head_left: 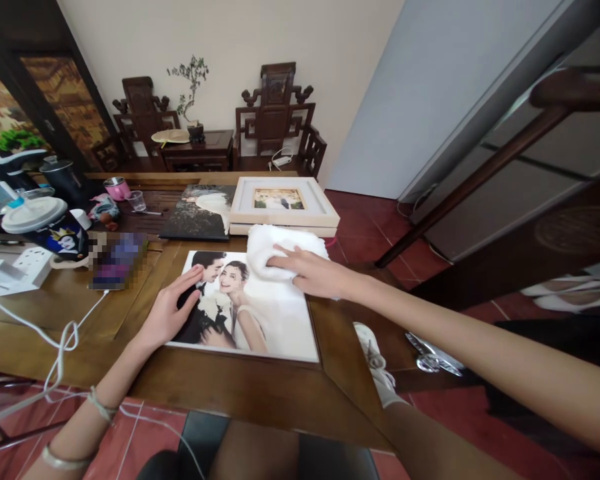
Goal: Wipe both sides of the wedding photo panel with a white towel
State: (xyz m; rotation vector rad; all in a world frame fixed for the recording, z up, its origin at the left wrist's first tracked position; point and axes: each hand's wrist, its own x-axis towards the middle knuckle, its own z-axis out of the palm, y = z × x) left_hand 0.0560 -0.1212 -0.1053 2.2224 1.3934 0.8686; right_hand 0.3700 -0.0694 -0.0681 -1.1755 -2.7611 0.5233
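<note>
The right hand [310, 273] is pressed on a white cloth [275, 250] at the big photo's [245, 307] top; the left hand [170, 310], flat and open, is laid on its left edge; wiping seems unfinished.

Photo print [260, 313]: glossy, smooth. Cloth [280, 250]: white, fluffy textile. Table [260, 390]: dark polished wood. Frame [284, 205]: matt white. Floor [375, 233]: red glazed tile.

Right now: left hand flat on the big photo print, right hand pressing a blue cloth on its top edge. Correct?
Not quite: the cloth is white, not blue. The head view shows the right hand pressing it at the top edge of the photo print, while the left hand lies flat on the print's left side.
</note>
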